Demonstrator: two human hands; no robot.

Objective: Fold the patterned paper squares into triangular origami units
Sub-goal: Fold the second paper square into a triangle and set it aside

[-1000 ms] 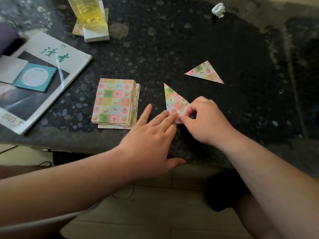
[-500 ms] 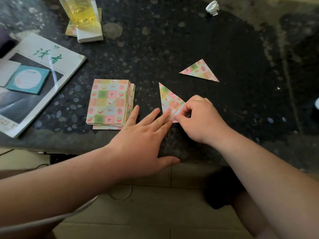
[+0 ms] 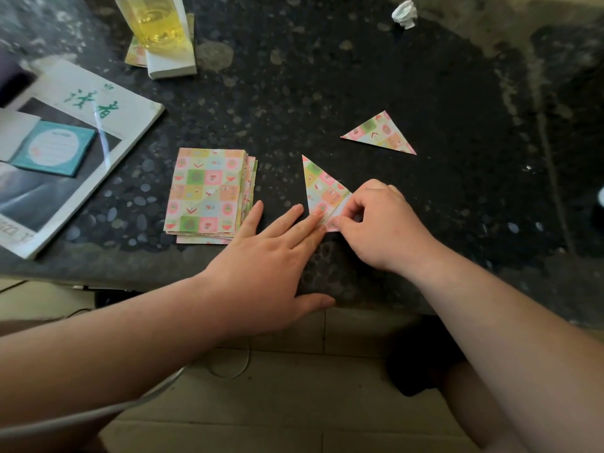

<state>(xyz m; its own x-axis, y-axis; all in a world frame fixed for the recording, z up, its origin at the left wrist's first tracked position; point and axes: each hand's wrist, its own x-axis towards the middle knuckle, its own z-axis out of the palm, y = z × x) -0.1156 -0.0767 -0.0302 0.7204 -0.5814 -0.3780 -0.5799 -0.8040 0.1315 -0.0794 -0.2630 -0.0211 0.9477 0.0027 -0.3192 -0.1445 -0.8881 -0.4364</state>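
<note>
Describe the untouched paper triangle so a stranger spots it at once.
On the dark speckled stone tabletop, find the stack of pastel checked paper squares. Farther right and back lies a flat pastel checked paper triangle. Unlike the nearer triangle, no hand touches it.

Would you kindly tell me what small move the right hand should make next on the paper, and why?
Probably press the lifted corner flat and crease it: the right hand pinches the near corner of the half-folded triangle, its white underside showing, while the left hand pins its edge down with straight fingers.
</note>
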